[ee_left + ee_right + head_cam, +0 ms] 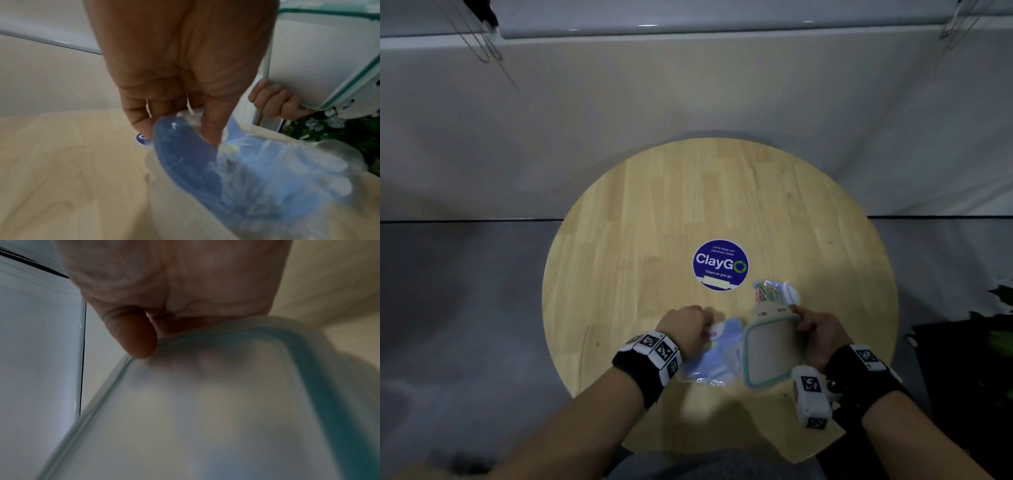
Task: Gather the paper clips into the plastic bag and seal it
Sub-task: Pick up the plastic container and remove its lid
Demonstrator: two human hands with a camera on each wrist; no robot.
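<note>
— On the round wooden surface (640,212), what is each hand doing?

— The left hand (685,329) has its fingers (211,129) curled and pinching the edge of the bluish plastic bag (717,356), which lies near the front edge. The right hand (822,337) has fingers (273,100) and thumb clamped on the rim of a frosted container lid (772,349) with a teal seal, holding it tilted up just beside the bag.

— And the paper clips?

— A bunch of coloured paper clips (768,293) sits beyond the lid, close to the blue round sticker (720,264), inside something clear; whether that is a container or a second bag I cannot tell. The left wrist view shows blurred contents inside the held bag, too smeared to identify.
</note>
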